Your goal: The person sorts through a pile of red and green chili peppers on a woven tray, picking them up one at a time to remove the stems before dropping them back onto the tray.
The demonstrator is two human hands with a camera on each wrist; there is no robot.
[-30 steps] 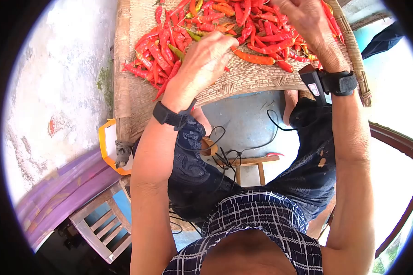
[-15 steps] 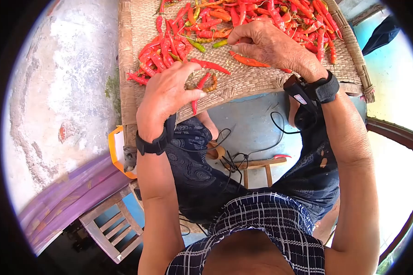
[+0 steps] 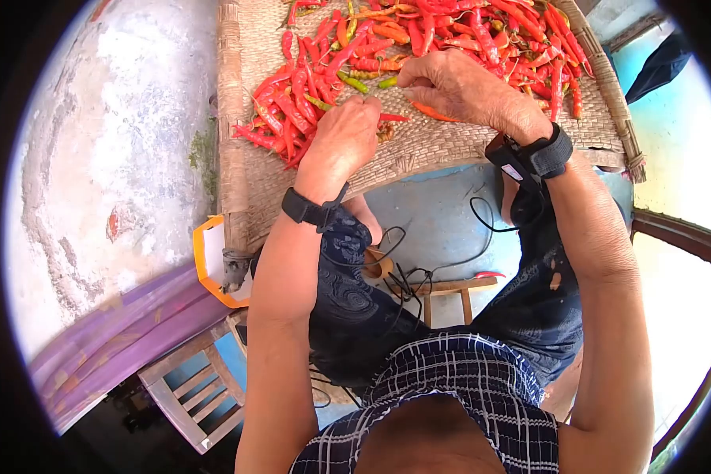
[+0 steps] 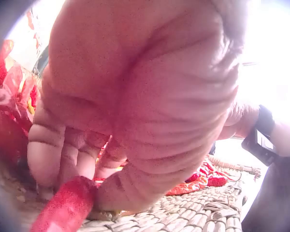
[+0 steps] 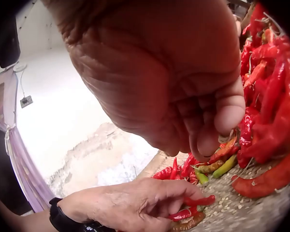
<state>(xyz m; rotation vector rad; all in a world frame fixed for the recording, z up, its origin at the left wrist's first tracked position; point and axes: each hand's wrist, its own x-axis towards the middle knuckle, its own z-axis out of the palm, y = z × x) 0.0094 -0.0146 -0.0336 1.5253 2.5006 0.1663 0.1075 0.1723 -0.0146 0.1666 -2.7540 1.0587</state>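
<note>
My left hand [image 3: 344,138] is low over the near part of the woven mat [image 3: 442,146], its thumb and fingers pinching a red chili pepper [image 4: 65,208]. In the right wrist view a brownish chili [image 5: 189,222] lies just under that left hand. My right hand [image 3: 474,91] hovers over the mat with loosely bent fingers and nothing visible in them. By its fingertips lies a green chili [image 3: 388,82], and an orange chili [image 3: 432,111] is partly below the hand. A smaller heap of red chilies [image 3: 288,107] sits beyond the left hand.
A larger chili pile [image 3: 521,39] covers the mat's far right. To the left rises a stained wall [image 3: 134,142], with a purple cloth [image 3: 134,332] below. Black cables [image 3: 407,280] and a wooden stool [image 3: 450,286] are between the legs. Pale seeds dot the mat.
My right hand has come from the large pile to the mat's middle. My left hand drew back left and then moved right and forward again, closing round a red chili.
</note>
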